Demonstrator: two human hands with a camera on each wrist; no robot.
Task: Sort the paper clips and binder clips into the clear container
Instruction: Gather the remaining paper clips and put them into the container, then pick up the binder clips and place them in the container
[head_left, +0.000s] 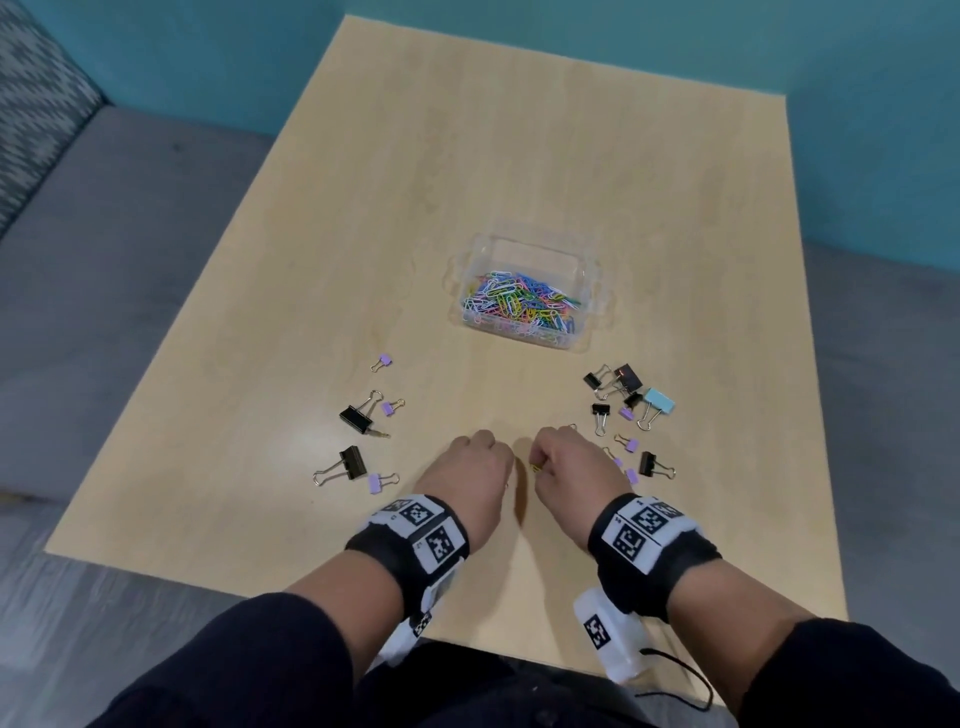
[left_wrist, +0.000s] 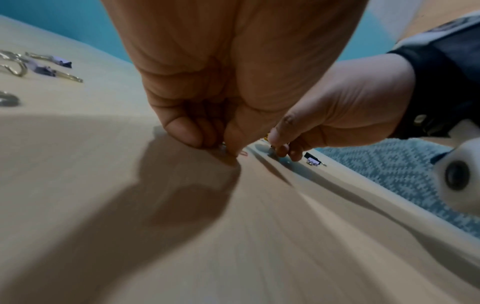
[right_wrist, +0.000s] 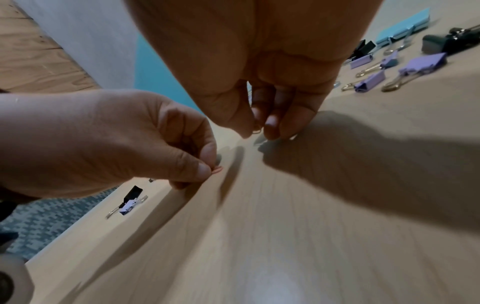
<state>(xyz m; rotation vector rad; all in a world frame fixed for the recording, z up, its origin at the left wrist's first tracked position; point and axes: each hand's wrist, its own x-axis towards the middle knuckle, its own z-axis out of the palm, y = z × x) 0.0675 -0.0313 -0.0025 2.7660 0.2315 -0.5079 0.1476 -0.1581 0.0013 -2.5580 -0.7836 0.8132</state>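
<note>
The clear container (head_left: 592, 291) sits mid-table, with several coloured paper clips (head_left: 519, 304) piled in it. Both hands are curled side by side near the table's front edge, fingertips down at the surface. My left hand (head_left: 475, 457) pinches a pink paper clip (right_wrist: 218, 169) between thumb and finger against the wood; the same clip (left_wrist: 244, 153) peeks out beside its fingertips (left_wrist: 193, 136). My right hand (head_left: 558, 454) pinches a yellow paper clip (head_left: 535, 468), seen as a thin wire loop (right_wrist: 257, 131) between thumb and finger. Black, purple and blue binder clips lie on both sides.
Left of my hands lie black binder clips (head_left: 356, 415) and small purple ones (head_left: 378, 482). To the right is a denser cluster with a light blue clip (head_left: 658, 401) and black ones (head_left: 626, 378). A grey sofa and a teal wall surround the wooden table (head_left: 519, 156).
</note>
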